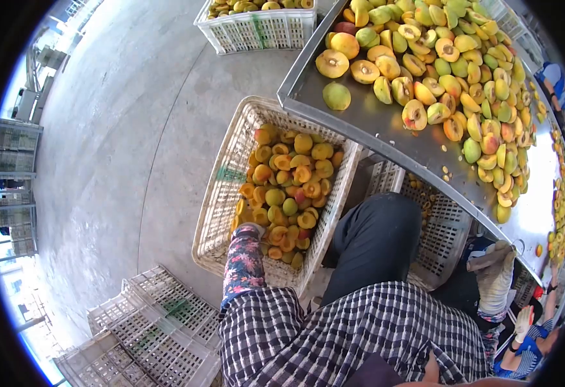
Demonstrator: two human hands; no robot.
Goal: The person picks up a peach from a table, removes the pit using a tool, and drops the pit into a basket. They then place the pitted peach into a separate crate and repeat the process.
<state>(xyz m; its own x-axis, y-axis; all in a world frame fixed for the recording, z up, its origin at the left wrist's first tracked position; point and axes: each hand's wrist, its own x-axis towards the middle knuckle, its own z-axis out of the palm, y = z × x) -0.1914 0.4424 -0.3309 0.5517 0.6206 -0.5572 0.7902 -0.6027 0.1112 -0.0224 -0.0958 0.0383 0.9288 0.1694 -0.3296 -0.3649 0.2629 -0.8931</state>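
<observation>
We see the peach halves (pixel 292 184) heaped in a white slatted crate (pixel 225 193) that stands on the concrete floor (pixel 121 129), just beside the near corner of the metal desk (pixel 373 122). Our left hand (pixel 251 228) is down inside this crate at its near side, sunk among the fruit at the edge of the heap, so we cannot tell whether its fingers are spread or closed on a piece. The arm reaches straight forward and down from the checked shirt, in a flowered sleeve. Our right hand (pixel 493 259), in a pale knitted glove, is raised at the near edge of the desk, well apart from the crate, with the forearm upright. Whether it holds anything we cannot make out. On the desk lies a broad spread of cut peaches (pixel 450 64), yellow and green, many with the stone hollow up. A second crate (pixel 447 226) sits under the desk edge, beyond the dark knee. Another crate of fruit (pixel 256 29) stands farther off on the floor, and upturned crates (pixel 160 322) lie at our left. A co-worker's gloved hand (pixel 523 320) shows low at the right.
</observation>
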